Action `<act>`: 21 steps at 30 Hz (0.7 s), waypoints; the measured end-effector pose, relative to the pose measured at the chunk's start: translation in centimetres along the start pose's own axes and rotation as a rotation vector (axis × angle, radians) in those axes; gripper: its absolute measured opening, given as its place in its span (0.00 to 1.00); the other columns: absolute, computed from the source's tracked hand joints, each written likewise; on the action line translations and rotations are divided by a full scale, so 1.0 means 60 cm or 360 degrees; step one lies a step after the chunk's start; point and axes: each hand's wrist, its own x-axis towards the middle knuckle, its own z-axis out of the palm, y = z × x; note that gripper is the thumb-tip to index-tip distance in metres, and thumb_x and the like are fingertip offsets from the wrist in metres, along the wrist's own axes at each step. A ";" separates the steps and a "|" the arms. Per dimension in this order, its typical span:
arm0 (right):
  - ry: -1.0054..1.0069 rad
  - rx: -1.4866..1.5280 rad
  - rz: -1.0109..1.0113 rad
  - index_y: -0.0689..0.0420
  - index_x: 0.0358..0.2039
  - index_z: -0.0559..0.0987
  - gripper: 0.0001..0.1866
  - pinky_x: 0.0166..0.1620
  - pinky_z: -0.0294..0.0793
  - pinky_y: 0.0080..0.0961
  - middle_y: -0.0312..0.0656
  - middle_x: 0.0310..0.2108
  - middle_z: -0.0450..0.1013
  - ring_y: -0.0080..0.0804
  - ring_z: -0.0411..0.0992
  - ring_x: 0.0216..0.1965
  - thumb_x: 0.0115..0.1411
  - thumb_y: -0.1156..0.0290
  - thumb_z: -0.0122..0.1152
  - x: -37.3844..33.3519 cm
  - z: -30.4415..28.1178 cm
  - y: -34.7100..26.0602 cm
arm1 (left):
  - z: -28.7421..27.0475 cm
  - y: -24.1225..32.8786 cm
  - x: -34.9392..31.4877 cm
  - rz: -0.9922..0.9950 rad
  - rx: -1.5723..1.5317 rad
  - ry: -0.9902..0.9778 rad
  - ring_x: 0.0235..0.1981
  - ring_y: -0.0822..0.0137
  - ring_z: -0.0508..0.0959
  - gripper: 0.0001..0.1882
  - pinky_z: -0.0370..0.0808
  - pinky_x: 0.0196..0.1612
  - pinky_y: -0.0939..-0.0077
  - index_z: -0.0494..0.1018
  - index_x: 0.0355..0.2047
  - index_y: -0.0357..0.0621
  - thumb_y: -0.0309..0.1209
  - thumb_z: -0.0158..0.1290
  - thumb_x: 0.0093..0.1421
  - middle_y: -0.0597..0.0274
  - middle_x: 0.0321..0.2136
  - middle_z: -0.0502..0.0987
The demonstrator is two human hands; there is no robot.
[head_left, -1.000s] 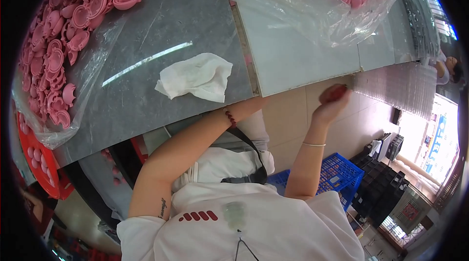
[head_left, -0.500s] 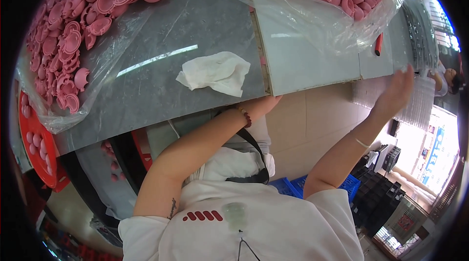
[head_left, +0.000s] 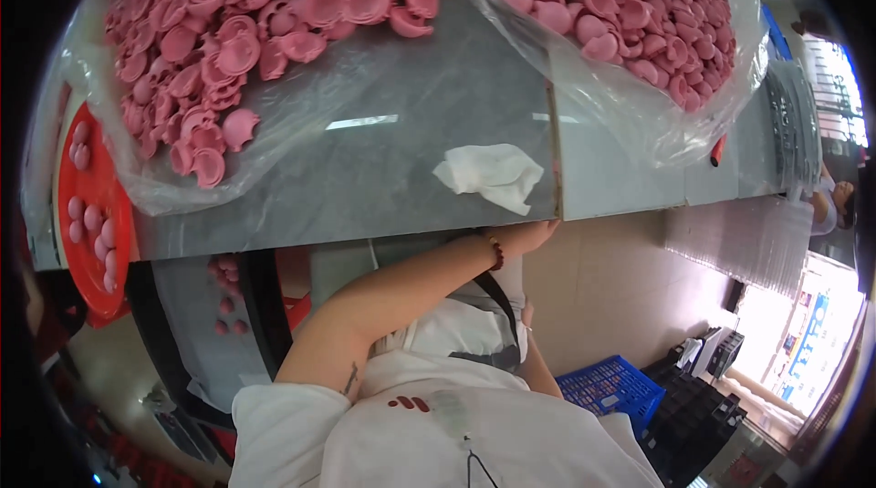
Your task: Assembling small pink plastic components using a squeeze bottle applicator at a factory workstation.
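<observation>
My left hand (head_left: 531, 237), with a beaded bracelet at the wrist, is at the front edge of the grey table (head_left: 392, 168). Its fingers are mostly hidden, so whether it holds anything does not show. Down by my lap, beside the black strap (head_left: 497, 296), only a small part of my right hand (head_left: 527, 314) appears; its fingers are hidden too. A crumpled white cloth or tissue (head_left: 493, 176) lies on the table just beyond my left hand, apart from it.
Pink plastic half-shells lie heaped on clear plastic sheeting (head_left: 310, 9) at the left and in another pile (head_left: 630, 13) at the right. A red tray (head_left: 87, 205) with pink balls stands far left. A blue crate (head_left: 611, 388) sits low right, beside black crates (head_left: 689, 415).
My right hand has dropped from beyond the table's right part down to my lap. My left hand stays at the table edge. The whole view has shifted, showing more of both heaps.
</observation>
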 end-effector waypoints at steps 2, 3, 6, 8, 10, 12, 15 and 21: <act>-0.0061 0.0160 0.0650 0.65 0.18 0.71 0.16 0.22 0.64 0.34 0.48 0.12 0.66 0.35 0.63 0.13 0.57 0.68 0.47 0.159 -0.212 -0.245 | -0.007 0.010 0.011 -0.0240 -0.0272 -0.0094 0.52 0.60 0.63 0.23 0.59 0.53 0.69 0.57 0.53 0.34 0.37 0.36 0.61 0.51 0.50 0.63; 0.0301 0.0469 0.0708 0.64 0.11 0.67 0.23 0.17 0.58 0.27 0.40 0.07 0.60 0.26 0.57 0.11 0.60 0.65 0.46 0.198 -0.264 -0.294 | -0.031 0.052 0.005 0.0188 0.0120 0.1015 0.24 0.55 0.73 0.16 0.69 0.29 0.64 0.68 0.30 0.39 0.39 0.38 0.60 0.55 0.22 0.73; 0.0568 0.0733 0.0007 0.62 0.25 0.69 0.12 0.19 0.57 0.18 0.37 0.14 0.63 0.20 0.58 0.14 0.61 0.70 0.40 0.269 -0.412 -0.431 | -0.150 0.127 -0.028 -0.0261 -0.0352 0.0261 0.30 0.51 0.75 0.13 0.71 0.34 0.63 0.71 0.30 0.37 0.36 0.44 0.56 0.48 0.27 0.74; 0.0708 0.1322 -0.0838 0.61 0.33 0.65 0.03 0.18 0.62 0.15 0.40 0.15 0.64 0.22 0.63 0.14 0.59 0.77 0.45 0.291 -0.481 -0.526 | -0.144 0.126 -0.024 -0.0156 0.0019 0.0681 0.29 0.51 0.75 0.12 0.72 0.34 0.61 0.71 0.28 0.36 0.35 0.48 0.53 0.47 0.26 0.74; 0.0663 0.1310 -0.1238 0.57 0.28 0.66 0.03 0.19 0.70 0.21 0.42 0.18 0.67 0.32 0.67 0.16 0.56 0.74 0.49 0.299 -0.558 -0.667 | -0.145 0.116 -0.020 -0.0276 -0.0019 0.0554 0.28 0.51 0.75 0.12 0.71 0.33 0.60 0.71 0.29 0.38 0.36 0.46 0.53 0.48 0.25 0.74; 0.0524 0.0880 -0.2083 0.52 0.34 0.68 0.08 0.20 0.67 0.23 0.43 0.20 0.67 0.34 0.67 0.21 0.52 0.72 0.51 0.320 -0.608 -0.733 | -0.162 0.126 -0.025 -0.0366 -0.0115 0.0422 0.29 0.52 0.76 0.12 0.71 0.33 0.59 0.71 0.27 0.37 0.36 0.46 0.54 0.47 0.26 0.75; 0.0141 0.0854 -0.2714 0.54 0.30 0.71 0.09 0.18 0.63 0.22 0.38 0.19 0.66 0.30 0.64 0.19 0.46 0.72 0.52 0.336 -0.624 -0.820 | -0.150 0.112 -0.030 -0.0383 -0.0064 0.0518 0.30 0.54 0.75 0.11 0.71 0.34 0.64 0.71 0.28 0.36 0.33 0.51 0.50 0.49 0.25 0.74; -0.0713 0.1123 -0.2635 0.58 0.16 0.70 0.04 0.17 0.57 0.15 0.37 0.15 0.64 0.26 0.63 0.17 0.44 0.74 0.49 0.320 -0.603 -0.940 | -0.166 0.118 -0.033 -0.0367 -0.0065 0.0439 0.30 0.53 0.75 0.14 0.70 0.34 0.62 0.68 0.32 0.35 0.36 0.49 0.53 0.49 0.27 0.74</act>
